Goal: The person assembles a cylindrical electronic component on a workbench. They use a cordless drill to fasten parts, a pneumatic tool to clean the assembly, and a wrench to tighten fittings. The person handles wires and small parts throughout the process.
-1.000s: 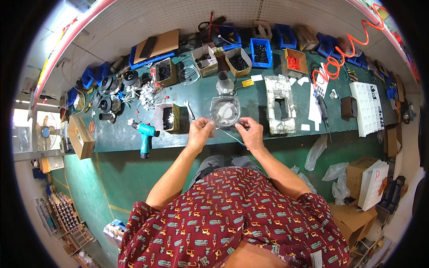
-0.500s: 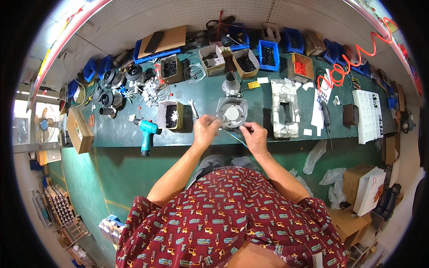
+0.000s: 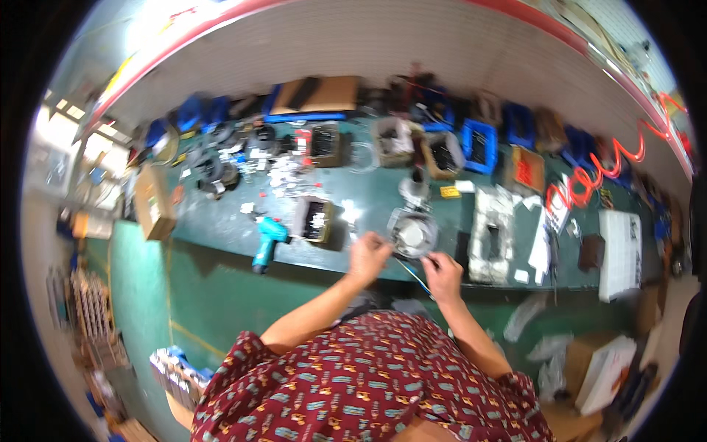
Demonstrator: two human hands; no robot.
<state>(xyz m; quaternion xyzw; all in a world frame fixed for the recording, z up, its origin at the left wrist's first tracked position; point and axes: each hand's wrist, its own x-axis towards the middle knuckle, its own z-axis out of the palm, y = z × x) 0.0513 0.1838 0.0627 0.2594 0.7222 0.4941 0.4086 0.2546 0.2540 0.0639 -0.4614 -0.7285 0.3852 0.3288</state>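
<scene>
Grey housing [image 3: 412,234] | left hand [image 3: 370,256] lower left | right hand [image 3: 443,275] lower right, curled

Green workbench [image 3: 213,217] in a bright workshop
A pale wall [image 3: 309,55] rises behind it (rather blurred), bright windows [image 3: 71,112] stand at left beneath white light [image 3: 166,28], yellow lines [image 3: 195,337] cross the green floor [image 3: 136,276]

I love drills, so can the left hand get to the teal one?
Probably yes: the open box sits farther back than the drill's handle, leaving the left hand a way along the table edge.
</scene>
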